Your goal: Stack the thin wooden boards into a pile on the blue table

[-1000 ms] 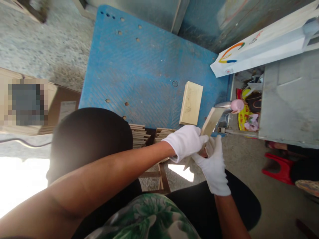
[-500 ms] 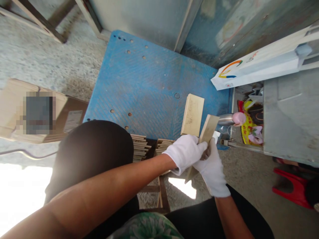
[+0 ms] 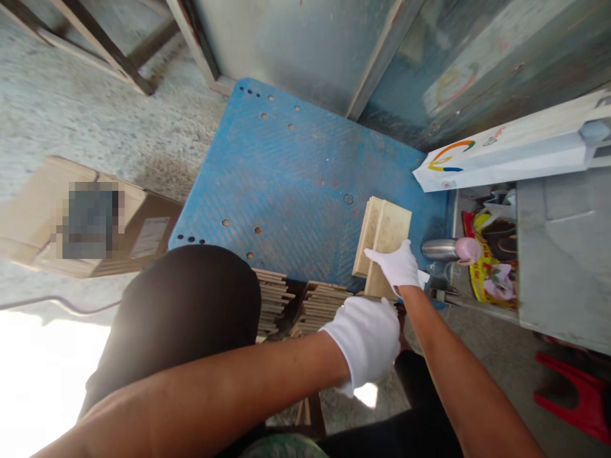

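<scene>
My right hand point(image 3: 396, 267), in a white glove, grips the near end of a pale wooden board point(image 3: 390, 224) that lies on another board point(image 3: 363, 240) on the blue pallet point(image 3: 286, 172). My left hand point(image 3: 367, 337), also gloved, hovers lower down, just right of two stacks of thin wooden pieces point(image 3: 317, 305) at the pallet's near edge. Only the back of that glove shows; its fingers are hidden. My knee in black trousers point(image 3: 191, 305) fills the lower left.
A cardboard box point(image 3: 143, 235) lies on the concrete floor at left. Right of the pallet are a steel flask with a pink cap point(image 3: 446, 249), colourful wrappers, a white carton point(image 3: 515, 152), a grey metal cabinet point(image 3: 563, 254) and a red stool point(image 3: 577, 394).
Both hands held the board upright before. Now my right hand has carried it forward and laid it flat on the other board, and my left hand has let go and dropped back.
</scene>
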A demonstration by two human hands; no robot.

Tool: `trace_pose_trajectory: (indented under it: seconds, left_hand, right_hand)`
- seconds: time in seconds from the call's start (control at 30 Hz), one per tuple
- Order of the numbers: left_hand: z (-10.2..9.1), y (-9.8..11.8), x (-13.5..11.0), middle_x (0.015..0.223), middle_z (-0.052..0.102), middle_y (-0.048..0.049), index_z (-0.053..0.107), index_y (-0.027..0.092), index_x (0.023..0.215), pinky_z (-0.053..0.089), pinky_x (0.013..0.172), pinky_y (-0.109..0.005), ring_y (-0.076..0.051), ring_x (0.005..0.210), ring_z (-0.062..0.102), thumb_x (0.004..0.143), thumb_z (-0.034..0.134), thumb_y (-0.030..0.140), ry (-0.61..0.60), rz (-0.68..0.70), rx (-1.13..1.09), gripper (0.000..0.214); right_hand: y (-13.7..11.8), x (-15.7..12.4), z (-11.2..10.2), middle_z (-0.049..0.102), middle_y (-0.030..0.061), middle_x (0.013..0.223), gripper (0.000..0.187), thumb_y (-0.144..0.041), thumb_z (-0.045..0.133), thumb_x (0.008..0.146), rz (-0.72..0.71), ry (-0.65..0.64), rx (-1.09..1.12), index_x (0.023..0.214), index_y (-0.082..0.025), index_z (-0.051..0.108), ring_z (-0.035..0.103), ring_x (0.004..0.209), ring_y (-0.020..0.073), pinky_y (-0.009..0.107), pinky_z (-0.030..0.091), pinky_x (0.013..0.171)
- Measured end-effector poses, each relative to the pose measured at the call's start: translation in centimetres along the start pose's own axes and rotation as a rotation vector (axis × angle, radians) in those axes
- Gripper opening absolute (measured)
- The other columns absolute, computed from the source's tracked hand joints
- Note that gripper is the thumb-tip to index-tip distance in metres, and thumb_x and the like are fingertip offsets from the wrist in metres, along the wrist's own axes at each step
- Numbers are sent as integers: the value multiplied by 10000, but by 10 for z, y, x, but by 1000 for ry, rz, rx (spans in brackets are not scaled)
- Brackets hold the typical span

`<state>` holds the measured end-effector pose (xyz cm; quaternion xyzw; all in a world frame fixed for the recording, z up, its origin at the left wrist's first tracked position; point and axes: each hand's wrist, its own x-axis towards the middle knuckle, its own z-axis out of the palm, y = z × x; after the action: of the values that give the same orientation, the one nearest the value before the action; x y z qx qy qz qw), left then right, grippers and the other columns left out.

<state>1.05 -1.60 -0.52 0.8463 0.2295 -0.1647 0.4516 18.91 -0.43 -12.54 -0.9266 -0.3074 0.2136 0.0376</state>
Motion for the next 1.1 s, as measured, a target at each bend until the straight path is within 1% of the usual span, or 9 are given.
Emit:
trace_pose_trajectory:
  seconds: [0.1,0.27,0.4,0.5,0.67,0.77,0.83,0.97,1.1]
  left_hand:
    - [8,3,-3,959,676,-228,547,23,1283,488,687,-391,-313,867,666,848,500,119,-157,-13,166,448]
    - [13,2,-2,994,688,-215,639,86,1206,456,749,-414,-303,874,649,692,705,99,-358,-18,195,518]
    - [8,1,-3,1067,678,-241,614,97,1254,467,748,-438,-332,890,651,649,742,68,-354,15,176,620]
    - [6,0,-5,1161,644,-256,592,108,1288,466,824,-496,-368,958,644,613,777,66,-342,17,201,702]
    - [11,-2,-3,1122,661,-260,560,122,1324,486,816,-501,-354,953,660,776,637,71,-288,-18,182,556]
    - [16,-2,-1,1141,650,-265,599,126,1285,468,861,-546,-373,989,648,766,666,97,-288,6,210,524]
    - [17,-2,-1,1104,665,-264,605,127,1277,481,828,-537,-368,955,656,751,695,121,-295,7,215,534]
    - [14,-1,0,1032,687,-252,576,95,1301,507,752,-450,-330,913,668,844,619,179,-279,-47,181,466]
    - [8,1,3,1057,681,-248,584,61,1280,509,787,-438,-325,978,659,899,520,141,-325,-62,125,394]
  right_hand:
    - [-6,19,10,552,269,1262,1244,-639,800,477,54,-16,-108,1435,-24,300,557,1149,404,473,472,952]
    - [-16,40,18,501,309,1304,1350,-645,805,468,107,-18,-138,1474,25,201,506,1220,403,462,435,1005]
    - [-20,48,21,469,320,1331,1369,-645,807,473,140,-45,-145,1480,36,177,471,1253,409,471,416,1024]
    - [-23,50,23,445,322,1353,1397,-634,817,468,152,-55,-140,1490,41,143,443,1278,405,469,390,1050]
    - [-25,49,30,426,323,1368,1385,-641,808,479,135,-60,-115,1484,46,149,422,1291,406,463,377,1060]
    - [-25,47,36,432,321,1358,1341,-649,803,478,144,-41,-98,1465,35,205,455,1257,411,468,385,1048]
    - [-22,47,39,437,313,1358,1304,-653,794,495,129,-13,-73,1460,17,226,465,1247,407,476,380,1051]
    - [-5,46,38,442,266,1383,1104,-621,729,627,60,100,49,1447,-21,299,426,1296,364,459,337,1089]
    - [36,35,31,501,201,1349,938,-592,675,692,-1,230,161,1409,-54,400,458,1271,309,423,338,1088]
